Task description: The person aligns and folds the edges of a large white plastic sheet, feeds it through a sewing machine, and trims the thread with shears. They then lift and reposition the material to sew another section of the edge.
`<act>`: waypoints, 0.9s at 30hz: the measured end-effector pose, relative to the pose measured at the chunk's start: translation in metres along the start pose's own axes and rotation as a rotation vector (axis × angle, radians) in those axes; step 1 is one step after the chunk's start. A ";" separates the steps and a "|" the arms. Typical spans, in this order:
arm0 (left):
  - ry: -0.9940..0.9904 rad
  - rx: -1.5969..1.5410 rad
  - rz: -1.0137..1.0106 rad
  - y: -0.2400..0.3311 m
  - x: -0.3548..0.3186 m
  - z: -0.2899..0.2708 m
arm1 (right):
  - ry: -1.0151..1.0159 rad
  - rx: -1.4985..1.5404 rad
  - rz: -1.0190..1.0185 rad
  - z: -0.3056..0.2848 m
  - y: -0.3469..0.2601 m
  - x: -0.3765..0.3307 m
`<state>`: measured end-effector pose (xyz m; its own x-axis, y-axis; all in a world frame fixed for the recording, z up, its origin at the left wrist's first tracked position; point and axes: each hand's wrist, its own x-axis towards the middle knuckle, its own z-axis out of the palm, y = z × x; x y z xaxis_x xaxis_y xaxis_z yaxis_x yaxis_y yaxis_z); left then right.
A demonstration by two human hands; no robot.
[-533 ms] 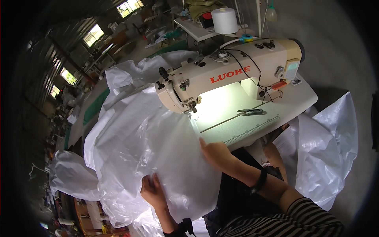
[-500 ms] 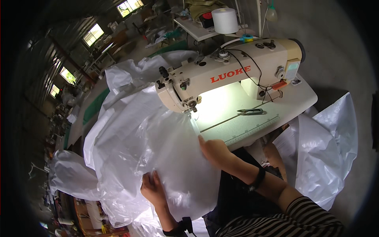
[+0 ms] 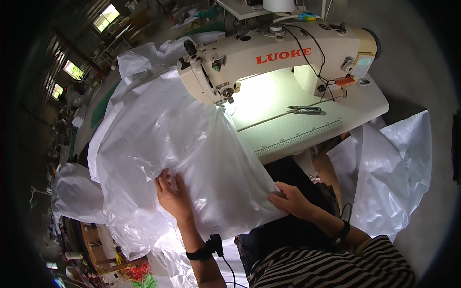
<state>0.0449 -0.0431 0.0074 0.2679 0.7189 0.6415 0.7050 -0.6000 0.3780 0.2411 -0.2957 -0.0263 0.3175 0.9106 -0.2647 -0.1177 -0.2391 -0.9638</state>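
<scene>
A large white translucent plastic sheet (image 3: pixel 139 129) drapes over the left side of the sewing machine (image 3: pixel 269 57), one part lying beneath its needle area. My right hand (image 3: pixel 294 200) pinches the sheet's right edge, below the front of the machine bed. Upon the sheet's middle rests my left hand (image 3: pixel 173 196), its fingers slightly bent and the thumb apart. Between the two hands the sheet is spread fairly smooth, with creases further left. Thread snips (image 3: pixel 306 110) lie on the lit machine bed (image 3: pixel 269 129), away from both hands.
More white sheeting (image 3: pixel 394 168) hangs at the right of the machine. A white thread cone (image 3: pixel 278 5) stands behind it. Red and green strands (image 3: pixel 139 272) lie low at the left. A person's bare leg (image 3: pixel 329 175) shows beneath the bed's front edge.
My right hand has moved from near the needle down and right along the sheet's edge, which it now pinches. My left hand appears higher and further left; the whole view has shifted too.
</scene>
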 end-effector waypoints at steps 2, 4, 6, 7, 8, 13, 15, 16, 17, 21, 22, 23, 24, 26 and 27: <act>0.070 0.088 0.133 0.028 -0.009 -0.019 | -0.021 -0.015 0.061 -0.004 0.004 -0.012; 0.073 -0.095 0.417 0.062 -0.037 -0.036 | -0.021 -0.004 0.051 -0.006 0.005 -0.015; -0.284 -0.260 0.411 0.091 -0.078 -0.041 | -0.023 0.003 0.040 -0.006 0.006 -0.016; -0.434 -0.188 0.401 0.099 -0.094 -0.039 | -0.019 -0.004 0.027 -0.006 0.007 -0.015; -0.518 -0.216 0.301 0.104 -0.106 -0.031 | -0.028 -0.001 -0.018 -0.006 0.007 -0.015; -0.500 -0.288 0.171 0.108 -0.125 -0.007 | -0.010 -0.313 -0.099 -0.014 0.009 -0.010; -0.532 -0.381 0.133 0.121 -0.125 -0.007 | 0.011 -0.510 -0.218 -0.017 0.007 -0.005; -0.526 -0.513 0.140 0.128 -0.126 -0.008 | 0.081 -0.467 -0.251 -0.018 0.004 -0.002; -0.536 -0.493 0.137 0.135 -0.129 -0.008 | 0.134 -0.416 -0.278 -0.017 0.001 0.002; -0.720 -0.585 0.149 0.136 -0.163 -0.006 | 0.155 -0.366 -0.294 -0.010 -0.011 0.013; -0.992 -0.692 0.128 0.127 -0.177 -0.005 | 0.133 -0.407 -0.236 -0.007 -0.012 0.013; -1.271 -0.874 0.028 0.115 -0.192 0.000 | 0.210 -0.603 -0.333 -0.004 -0.013 0.012; -1.530 -1.092 -0.027 0.100 -0.205 0.007 | 0.281 -0.812 -0.424 -0.001 -0.012 0.011; -1.483 -1.163 -0.275 0.062 -0.224 0.015 | 0.319 -0.878 -0.532 0.006 -0.010 0.006; -1.420 -1.268 -0.462 0.041 -0.227 0.015 | 0.250 -1.013 -0.453 0.010 -0.009 0.004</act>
<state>0.0231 -0.2259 -0.1331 0.9342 0.1950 -0.2988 0.2370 0.2869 0.9282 0.2341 -0.2864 -0.0180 0.3294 0.9170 0.2247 0.8343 -0.1713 -0.5240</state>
